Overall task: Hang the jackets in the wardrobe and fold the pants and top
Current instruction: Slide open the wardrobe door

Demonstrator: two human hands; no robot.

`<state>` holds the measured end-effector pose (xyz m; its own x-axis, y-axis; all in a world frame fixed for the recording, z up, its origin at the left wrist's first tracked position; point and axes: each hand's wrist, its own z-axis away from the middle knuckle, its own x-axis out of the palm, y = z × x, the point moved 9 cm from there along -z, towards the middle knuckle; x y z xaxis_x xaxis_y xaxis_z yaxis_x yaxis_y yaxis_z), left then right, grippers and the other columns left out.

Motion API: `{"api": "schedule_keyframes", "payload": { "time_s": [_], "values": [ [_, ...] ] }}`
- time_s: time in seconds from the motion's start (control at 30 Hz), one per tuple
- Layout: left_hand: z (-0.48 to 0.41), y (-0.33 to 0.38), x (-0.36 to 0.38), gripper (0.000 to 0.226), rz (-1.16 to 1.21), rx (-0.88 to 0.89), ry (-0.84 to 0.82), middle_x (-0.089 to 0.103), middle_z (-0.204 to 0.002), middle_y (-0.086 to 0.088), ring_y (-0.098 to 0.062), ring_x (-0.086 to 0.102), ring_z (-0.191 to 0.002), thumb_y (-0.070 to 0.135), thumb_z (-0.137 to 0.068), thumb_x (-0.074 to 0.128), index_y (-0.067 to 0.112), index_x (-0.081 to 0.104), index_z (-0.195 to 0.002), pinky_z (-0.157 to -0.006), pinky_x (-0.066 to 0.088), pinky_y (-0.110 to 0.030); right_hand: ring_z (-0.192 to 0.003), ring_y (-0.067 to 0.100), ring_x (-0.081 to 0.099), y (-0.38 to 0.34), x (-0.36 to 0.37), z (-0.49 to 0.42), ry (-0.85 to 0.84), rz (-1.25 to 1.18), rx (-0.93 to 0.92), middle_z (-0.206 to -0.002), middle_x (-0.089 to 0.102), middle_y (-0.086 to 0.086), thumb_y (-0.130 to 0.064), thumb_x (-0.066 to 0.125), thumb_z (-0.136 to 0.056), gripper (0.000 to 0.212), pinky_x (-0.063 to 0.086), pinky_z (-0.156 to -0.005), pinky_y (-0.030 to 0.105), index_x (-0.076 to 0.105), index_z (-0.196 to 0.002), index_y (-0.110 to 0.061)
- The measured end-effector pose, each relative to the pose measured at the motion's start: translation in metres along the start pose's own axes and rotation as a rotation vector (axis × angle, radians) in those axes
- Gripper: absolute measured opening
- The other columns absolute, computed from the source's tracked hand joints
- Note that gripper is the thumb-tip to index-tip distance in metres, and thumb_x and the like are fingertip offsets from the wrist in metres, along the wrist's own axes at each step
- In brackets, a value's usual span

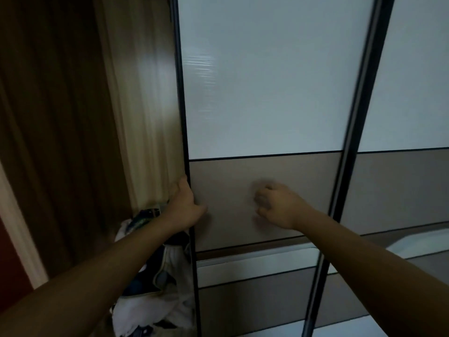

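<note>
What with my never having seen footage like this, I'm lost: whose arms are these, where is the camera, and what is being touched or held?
There is one picture. It comes from a camera worn on a person's head, looking forward and down, so the two bare arms are that person's own. The left hand grips the dark edge of a sliding wardrobe door, with its fingers hooked behind the edge. The right hand is at the door's brown middle panel. It is blurred, so its fingers are hard to read, but no object shows in it. Left of the door, the open wardrobe shows a pile of clothes. No table is in view.
</note>
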<state>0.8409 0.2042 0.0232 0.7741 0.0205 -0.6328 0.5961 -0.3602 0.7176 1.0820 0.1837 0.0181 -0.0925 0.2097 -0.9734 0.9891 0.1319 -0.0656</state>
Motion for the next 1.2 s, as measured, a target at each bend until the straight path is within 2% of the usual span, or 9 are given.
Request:
{"api": "schedule_keyframes", "payload": {
  "time_s": [0.07, 0.13, 0.47, 0.57, 0.73, 0.87, 1.03, 1.13, 1.2],
  "values": [
    [-0.006, 0.011, 0.015, 0.099, -0.003, 0.024, -0.016, 0.040, -0.142, -0.009, -0.018, 0.044, -0.123, 0.047, -0.069, 0.062, 0.015, 0.019, -0.153, -0.107, 0.039, -0.033, -0.126, 0.030, 0.053, 0.013, 0.004, 0.004, -0.064, -0.091, 0.046, -0.138, 0.055, 0.010, -0.044, 0.059, -0.097, 0.053, 0.045, -0.103, 0.036, 0.055, -0.142, -0.017],
    [-0.015, 0.018, 0.034, 0.103, -0.025, 0.048, -0.032, 0.041, -0.140, -0.010, -0.022, 0.045, -0.124, 0.057, -0.061, 0.053, 0.015, 0.023, -0.150, -0.106, 0.039, -0.033, -0.128, 0.028, 0.053, 0.028, 0.005, 0.009, -0.111, -0.129, 0.086, -0.143, 0.056, 0.009, -0.042, 0.060, -0.099, 0.055, 0.043, -0.106, 0.035, 0.052, -0.146, -0.016],
    [-0.047, 0.074, 0.121, 0.104, -0.050, 0.118, -0.108, 0.034, -0.143, -0.013, -0.026, 0.037, -0.131, 0.049, -0.063, 0.053, 0.012, 0.019, -0.154, -0.109, 0.033, -0.032, -0.132, 0.030, 0.050, 0.112, 0.004, 0.037, -0.228, -0.170, 0.230, -0.147, 0.052, 0.014, -0.044, 0.057, -0.101, 0.057, 0.043, -0.107, 0.035, 0.048, -0.148, -0.012],
    [-0.058, 0.089, 0.145, 0.111, -0.063, 0.129, -0.117, 0.033, -0.146, -0.014, -0.028, 0.034, -0.134, 0.058, -0.058, 0.048, 0.016, 0.016, -0.155, -0.115, 0.033, -0.044, -0.129, 0.030, 0.052, 0.132, 0.000, 0.044, -0.222, -0.178, 0.243, -0.143, 0.055, 0.015, -0.042, 0.057, -0.101, 0.053, 0.044, -0.106, 0.036, 0.052, -0.144, -0.010],
    [-0.063, 0.121, 0.185, 0.096, -0.058, 0.167, -0.217, 0.030, -0.146, -0.014, -0.028, 0.031, -0.138, 0.025, -0.087, 0.065, 0.020, 0.003, -0.160, -0.108, 0.026, -0.028, -0.133, 0.029, 0.050, 0.161, -0.004, 0.052, -0.201, -0.203, 0.242, -0.147, 0.053, 0.010, -0.043, 0.057, -0.101, 0.057, 0.042, -0.110, 0.034, 0.048, -0.148, -0.012],
    [-0.071, 0.136, 0.214, 0.101, -0.056, 0.176, -0.296, 0.012, -0.159, -0.014, -0.027, 0.024, -0.146, 0.022, -0.096, 0.063, 0.023, -0.016, -0.159, -0.109, 0.022, -0.024, -0.129, 0.029, 0.052, 0.187, -0.005, 0.056, -0.203, -0.222, 0.256, -0.142, 0.056, 0.013, -0.042, 0.058, -0.101, 0.056, 0.044, -0.107, 0.035, 0.048, -0.148, -0.013],
    [-0.080, 0.152, 0.238, 0.104, -0.080, 0.202, -0.340, 0.033, -0.148, -0.028, -0.032, 0.042, -0.132, 0.037, -0.086, 0.063, 0.024, -0.009, -0.160, -0.112, 0.035, -0.035, -0.120, 0.024, 0.055, 0.212, -0.008, 0.059, -0.185, -0.230, 0.246, -0.136, 0.059, 0.008, -0.043, 0.059, -0.100, 0.053, 0.039, -0.092, 0.025, 0.052, -0.145, -0.016],
    [-0.083, 0.155, 0.244, 0.090, -0.104, 0.215, -0.347, 0.043, -0.138, -0.017, -0.028, 0.047, -0.126, 0.039, -0.087, 0.063, 0.018, 0.013, -0.159, -0.110, 0.041, -0.040, -0.119, 0.024, 0.056, 0.220, -0.010, 0.055, -0.177, -0.228, 0.239, -0.134, 0.060, 0.008, -0.041, 0.059, -0.100, 0.051, 0.038, -0.090, 0.024, 0.052, -0.145, -0.016],
    [-0.082, 0.157, 0.246, 0.075, -0.116, 0.237, -0.353, 0.047, -0.131, -0.009, -0.023, 0.051, -0.122, 0.037, -0.087, 0.065, 0.019, 0.029, -0.151, -0.103, 0.044, -0.034, -0.121, 0.025, 0.056, 0.219, -0.011, 0.052, -0.175, -0.230, 0.219, -0.136, 0.059, 0.008, -0.040, 0.058, -0.101, 0.051, 0.038, -0.091, 0.025, 0.051, -0.146, -0.017]
  ]
}}
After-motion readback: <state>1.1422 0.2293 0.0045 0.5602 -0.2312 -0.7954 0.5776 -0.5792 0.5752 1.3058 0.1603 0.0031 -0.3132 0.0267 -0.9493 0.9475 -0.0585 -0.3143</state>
